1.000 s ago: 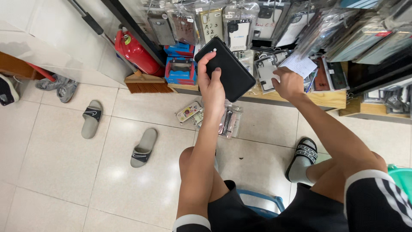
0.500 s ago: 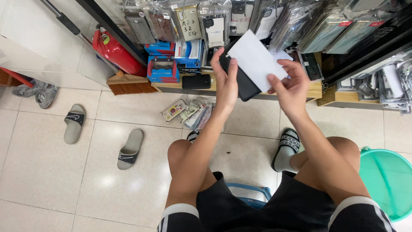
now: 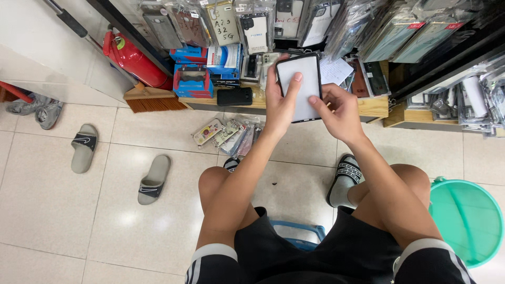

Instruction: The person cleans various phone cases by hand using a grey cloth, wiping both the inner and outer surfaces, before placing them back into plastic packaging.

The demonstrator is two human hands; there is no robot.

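Note:
I sit on a low stool facing a rack of phone cases. My left hand point(image 3: 281, 100) grips a black phone case point(image 3: 300, 84) by its left edge, thumb laid over a white card that fills the case. My right hand point(image 3: 339, 108) presses on the card's lower right part with its fingertips. Both hands hover above a low wooden shelf point(image 3: 376, 108). Several packaged cases point(image 3: 223, 134) lie on the floor tiles below my left forearm.
Hanging bagged phone cases point(image 3: 226, 21) fill the rack ahead. Blue boxes point(image 3: 192, 79) and a black item point(image 3: 235, 96) sit on the shelf. At the left stand a red fire extinguisher point(image 3: 131, 58) and a broom point(image 3: 150, 97); grey slippers point(image 3: 152, 181) lie left, a green bucket point(image 3: 465, 221) right.
A second ago only my left hand held the black case while the right reached to the shelf. The right hand brought a white card over, and it now sits flat inside the case.

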